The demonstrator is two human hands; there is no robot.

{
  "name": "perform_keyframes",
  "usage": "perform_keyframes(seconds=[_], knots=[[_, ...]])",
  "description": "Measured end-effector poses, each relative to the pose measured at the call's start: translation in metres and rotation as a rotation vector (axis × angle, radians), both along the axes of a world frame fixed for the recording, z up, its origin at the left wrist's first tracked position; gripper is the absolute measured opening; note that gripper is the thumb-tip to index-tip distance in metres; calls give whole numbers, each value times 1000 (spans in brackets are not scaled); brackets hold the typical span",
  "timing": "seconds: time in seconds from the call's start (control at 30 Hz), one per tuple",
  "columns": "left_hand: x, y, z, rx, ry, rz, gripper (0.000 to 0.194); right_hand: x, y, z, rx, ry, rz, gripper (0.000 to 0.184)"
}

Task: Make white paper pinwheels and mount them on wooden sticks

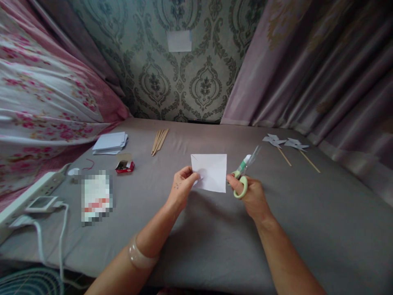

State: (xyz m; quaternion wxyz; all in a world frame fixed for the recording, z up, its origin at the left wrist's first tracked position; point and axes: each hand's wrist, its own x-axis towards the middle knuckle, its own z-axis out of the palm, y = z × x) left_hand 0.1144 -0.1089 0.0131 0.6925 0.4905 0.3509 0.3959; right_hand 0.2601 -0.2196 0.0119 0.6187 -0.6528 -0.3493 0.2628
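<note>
Above the middle of the table, my left hand (184,184) pinches the lower left part of a white square paper (211,172) between thumb and fingers. A faint crease shows at the paper's upper left corner. Just right of the sheet, my right hand (250,190) grips the pale green handles of a pair of scissors (241,187), whose blades point up and away to the right, apart from the paper. Behind the scissors a green and white stick-like object (245,163) shows; whether the right hand holds it too I cannot tell.
Two paper pinwheels (296,144) on sticks lie at the right. Toward the back left are wooden sticks (159,141), a stack of white paper (109,143) and a small red box (125,166). A power strip (37,196) with white cables runs along the left edge.
</note>
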Motion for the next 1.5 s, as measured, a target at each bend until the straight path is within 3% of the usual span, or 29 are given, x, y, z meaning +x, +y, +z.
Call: perform_keyframes(seconds=[0.1,0.3,0.6,0.8,0.97,1.2,1.5], knots=[[0,-1,0,-8,19,5,11,-1,0,-2,5,28,33,41],[0,-1,-1,-46,-11,-18,11,-3,3,-5,-21,-14,57,30],[1,-3,-2,-101,-241,-128,26,-11,8,-8,131,37,-72,33],[6,-16,-7,-83,-176,-194,32,-15,11,-10,178,73,-124,36],[11,-24,-9,-70,-148,-173,32,-13,11,-15,140,-12,-148,32],[11,-23,-6,-40,-96,-129,31,-15,7,-13,107,-161,-188,31],[11,-22,-8,-40,-67,-127,25,-15,7,-12,102,-165,-195,32]])
